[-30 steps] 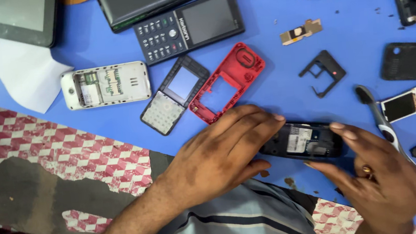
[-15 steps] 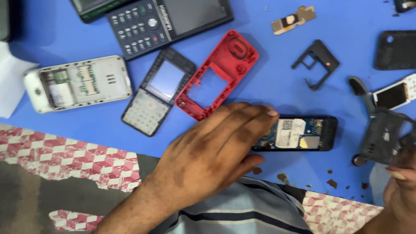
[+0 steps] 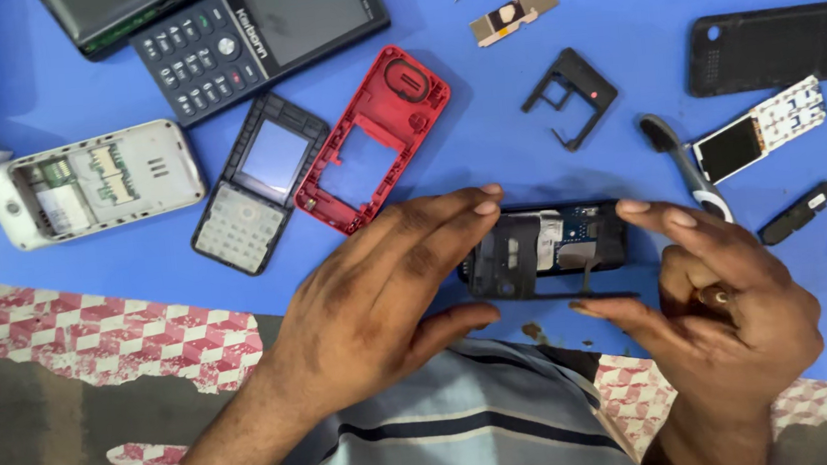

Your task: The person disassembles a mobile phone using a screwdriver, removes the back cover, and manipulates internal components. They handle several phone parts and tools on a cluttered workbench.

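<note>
- The left hand point(image 3: 379, 295) lies spread over the blue work surface point(image 3: 549, 181), fingers long and thumb tucked under, pinching the left end of a stripped black phone body point(image 3: 550, 248) so that it stays flat and steady.
- The right hand point(image 3: 729, 305) meets the same phone body from the right: its forefinger rests on the far edge and its thumb on the near edge, a narrow grip that seems to press a black frame piece onto the exposed circuit board.
- The phone body sits on the blue surface near the person, between the two hands, with its long side running left to right.
- Just beyond the left fingers lies a red phone frame point(image 3: 375, 136), and touching its left side a black keypad-and-screen front point(image 3: 259, 181); both are face up, set aside within reach.
- Farther left rests a white phone back point(image 3: 95, 181), open so that its insides show.
- At the far edge a dark candybar phone point(image 3: 257, 37) lies whole.
- To the right, well apart from the hands, are a small black bracket point(image 3: 571, 99), a black back cover point(image 3: 771, 47), a small screen-and-keypad module point(image 3: 759, 130) and a grey-handled tool point(image 3: 682, 164).
- A checked red-and-white cloth point(image 3: 93, 330) covers the near left.
</note>
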